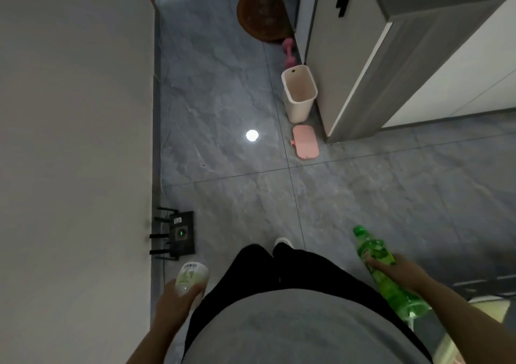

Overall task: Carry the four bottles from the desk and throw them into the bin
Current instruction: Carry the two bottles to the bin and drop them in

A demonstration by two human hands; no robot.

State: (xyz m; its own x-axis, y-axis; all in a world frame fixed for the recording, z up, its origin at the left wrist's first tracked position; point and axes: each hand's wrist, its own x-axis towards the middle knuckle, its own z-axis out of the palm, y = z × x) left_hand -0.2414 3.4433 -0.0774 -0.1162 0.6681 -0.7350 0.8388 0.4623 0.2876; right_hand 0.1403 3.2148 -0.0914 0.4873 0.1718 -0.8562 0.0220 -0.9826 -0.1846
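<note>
My left hand [174,306] grips a white bottle with a green label [191,277] low at the left of the view. My right hand [402,275] holds a green plastic bottle [384,270] by its middle, cap pointing forward. The bin [300,95], a pale open container, stands on the floor ahead and to the right, against a grey cabinet. Its pink lid [305,141] lies flat on the tiles just in front of it. Both bottles are well short of the bin. No desk or other bottles are in sight.
A white wall [75,140] runs along the left, with a black router [178,233] on the floor at its base. Grey cabinet [363,56] fills the right. Pink dumbbell [289,55] and brown mat [262,14] lie beyond the bin. Grey tiled floor [223,98] stretches between.
</note>
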